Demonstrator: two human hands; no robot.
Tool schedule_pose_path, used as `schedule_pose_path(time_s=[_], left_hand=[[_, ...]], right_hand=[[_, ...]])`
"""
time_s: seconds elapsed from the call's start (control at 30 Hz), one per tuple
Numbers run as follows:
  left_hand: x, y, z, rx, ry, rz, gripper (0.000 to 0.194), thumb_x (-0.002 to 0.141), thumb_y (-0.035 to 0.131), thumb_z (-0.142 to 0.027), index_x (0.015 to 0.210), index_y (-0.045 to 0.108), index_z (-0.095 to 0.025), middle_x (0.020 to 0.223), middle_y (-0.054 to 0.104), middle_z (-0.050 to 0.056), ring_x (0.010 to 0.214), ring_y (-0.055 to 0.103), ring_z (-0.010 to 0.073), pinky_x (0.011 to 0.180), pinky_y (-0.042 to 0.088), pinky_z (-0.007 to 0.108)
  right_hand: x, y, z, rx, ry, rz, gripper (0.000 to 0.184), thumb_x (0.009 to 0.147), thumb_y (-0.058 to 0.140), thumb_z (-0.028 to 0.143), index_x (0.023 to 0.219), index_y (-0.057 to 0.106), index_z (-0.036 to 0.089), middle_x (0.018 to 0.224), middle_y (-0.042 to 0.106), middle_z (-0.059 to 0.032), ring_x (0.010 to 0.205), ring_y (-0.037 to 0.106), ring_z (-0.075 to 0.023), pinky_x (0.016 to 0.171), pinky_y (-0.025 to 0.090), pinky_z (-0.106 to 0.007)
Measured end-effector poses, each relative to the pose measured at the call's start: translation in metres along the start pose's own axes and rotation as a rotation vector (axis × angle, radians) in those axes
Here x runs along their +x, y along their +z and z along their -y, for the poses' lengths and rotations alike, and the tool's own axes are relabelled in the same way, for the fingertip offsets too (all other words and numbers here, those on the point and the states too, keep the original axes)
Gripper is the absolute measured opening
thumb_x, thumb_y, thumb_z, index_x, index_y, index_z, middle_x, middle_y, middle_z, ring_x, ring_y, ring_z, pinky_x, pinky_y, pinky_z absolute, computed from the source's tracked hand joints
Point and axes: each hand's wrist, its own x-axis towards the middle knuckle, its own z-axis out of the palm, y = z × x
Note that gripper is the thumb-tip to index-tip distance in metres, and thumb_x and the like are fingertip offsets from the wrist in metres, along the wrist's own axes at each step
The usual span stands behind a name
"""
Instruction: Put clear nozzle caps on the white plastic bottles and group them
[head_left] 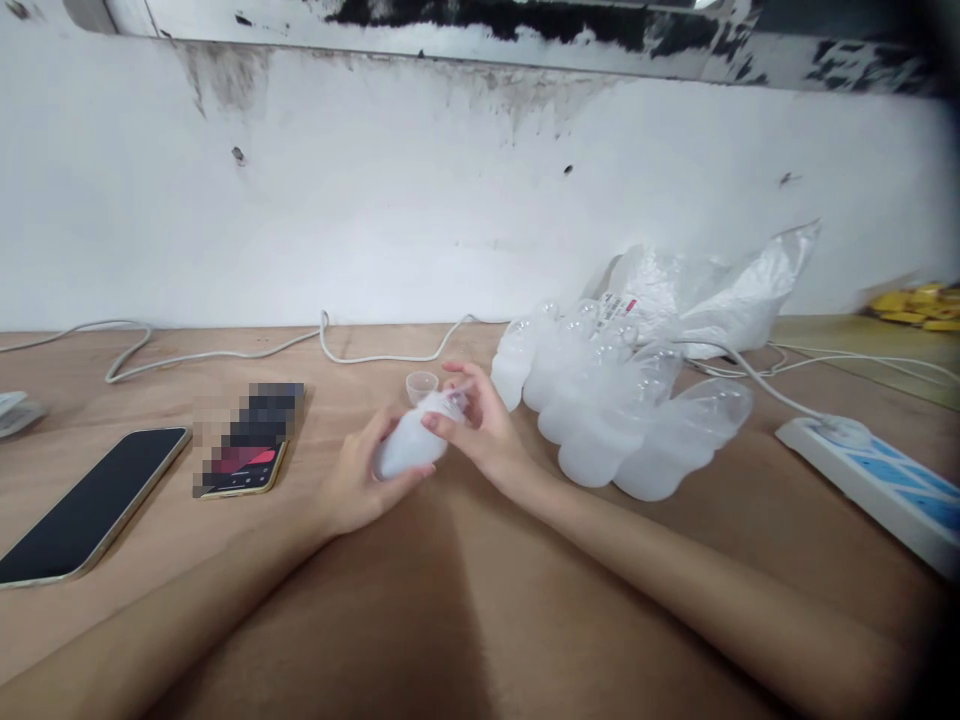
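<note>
Between my hands is a small frosted white plastic bottle (409, 447), tilted with its upper end toward the right. My left hand (352, 485) is closed around its lower body, thumb along the near side. My right hand (487, 430) is closed on its upper end, thumb on the near side and fingers behind. Something clear shows by those fingers, too blurred to name. A small clear plastic cup or cap (422, 384) is just behind the bottle. To the right lies a cluster of similar frosted bottles (600, 430) with clear tops.
Left of my hands are a dark phone (97, 500) and a second phone (274, 440) with its screen lit. A white power strip (847, 470) is at the right. Behind the bottles sits a clear plastic bag (697, 295). A white cable (382, 358) runs along the wall.
</note>
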Motion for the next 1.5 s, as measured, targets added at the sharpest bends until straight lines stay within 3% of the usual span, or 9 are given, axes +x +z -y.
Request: schedule_pose_path(time_s=[0.13,0.4,0.57,0.7,0.83,1.0,1.17,1.33,1.5], left_hand=[[-0.003,0.002,-0.004,0.103,0.105,0.088,0.031,0.078,0.052,-0.037,0.101,0.041,-0.02,0.091,0.059,0.003,0.074,0.057,0.0167,0.063,0.044,0.026],[-0.006,0.004,-0.012,0.447,0.251,-0.082,0.042,0.079,0.048,-0.028,0.117,0.035,-0.015,0.102,0.06,0.013,0.094,0.058,0.0261,0.075,0.046,0.035],[0.005,-0.015,-0.028,-0.213,-0.07,0.165,0.037,0.074,0.057,-0.034,0.106,0.047,-0.018,0.096,0.059,0.005,0.085,0.057,0.0201,0.07,0.045,0.029],[0.005,-0.02,-0.026,-0.972,-0.291,0.579,0.037,0.07,0.06,-0.038,0.1,0.051,-0.017,0.079,0.059,0.002,0.066,0.058,0.0146,0.058,0.045,0.024],[0.002,-0.017,-0.02,-1.193,-0.337,0.684,0.036,0.07,0.061,-0.037,0.096,0.053,-0.015,0.076,0.06,0.004,0.062,0.059,0.0146,0.056,0.045,0.024],[0.004,-0.027,-0.027,-0.764,-0.364,0.52,0.039,0.074,0.057,-0.038,0.108,0.049,-0.02,0.089,0.06,0.004,0.077,0.059,0.0178,0.064,0.046,0.028],[0.004,-0.027,-0.03,-0.158,-0.02,0.312,0.048,0.08,0.051,-0.037,0.124,0.036,-0.024,0.124,0.047,0.006,0.113,0.044,0.0233,0.087,0.042,0.034],[-0.002,-0.014,-0.033,0.216,0.054,0.187,0.044,0.083,0.045,-0.037,0.119,0.033,-0.015,0.098,0.061,0.009,0.084,0.061,0.0238,0.068,0.047,0.034],[-0.005,-0.005,-0.031,0.367,0.145,0.052,0.033,0.084,0.043,-0.035,0.111,0.035,-0.017,0.095,0.061,0.008,0.084,0.061,0.0226,0.062,0.047,0.03]], right_hand=[[-0.002,0.001,0.003,0.007,-0.035,0.023,0.053,0.061,0.071,0.031,0.106,0.043,0.025,0.097,0.05,-0.0021,0.098,0.05,-0.018,0.087,0.039,-0.034],[-0.015,0.012,0.01,0.253,0.13,-0.099,0.036,0.07,0.064,0.034,0.097,0.044,0.022,0.09,0.066,-0.0035,0.084,0.059,-0.0165,0.076,0.044,-0.032],[-0.007,0.0,0.013,0.353,-0.053,0.148,0.047,0.066,0.067,0.039,0.105,0.042,0.027,0.11,0.06,-0.0034,0.092,0.058,-0.0177,0.075,0.046,-0.032],[-0.004,-0.006,0.019,0.306,-0.175,0.392,0.059,0.059,0.07,0.047,0.11,0.046,0.028,0.119,0.054,-0.0042,0.116,0.044,-0.0226,0.092,0.04,-0.039],[-0.006,-0.003,0.024,0.287,-0.206,0.464,0.039,0.064,0.067,0.045,0.097,0.058,0.025,0.114,0.06,-0.0036,0.126,0.033,-0.0204,0.105,0.023,-0.041],[-0.007,-0.001,0.019,0.339,-0.094,0.344,0.016,0.069,0.065,0.033,0.08,0.06,0.023,0.097,0.068,-0.0037,0.12,0.043,-0.0211,0.098,0.033,-0.045],[-0.008,0.0,0.009,0.3,0.003,0.227,0.013,0.071,0.063,0.031,0.08,0.059,0.023,0.101,0.067,-0.0031,0.117,0.046,-0.0201,0.099,0.032,-0.042],[-0.009,0.004,0.009,0.216,0.024,0.085,0.016,0.069,0.064,0.035,0.077,0.06,0.022,0.104,0.066,-0.0042,0.114,0.049,-0.0215,0.1,0.032,-0.041],[-0.011,0.005,0.015,0.163,-0.003,0.067,0.016,0.068,0.065,0.035,0.075,0.059,0.022,0.103,0.066,-0.0038,0.112,0.051,-0.0218,0.099,0.032,-0.042]])
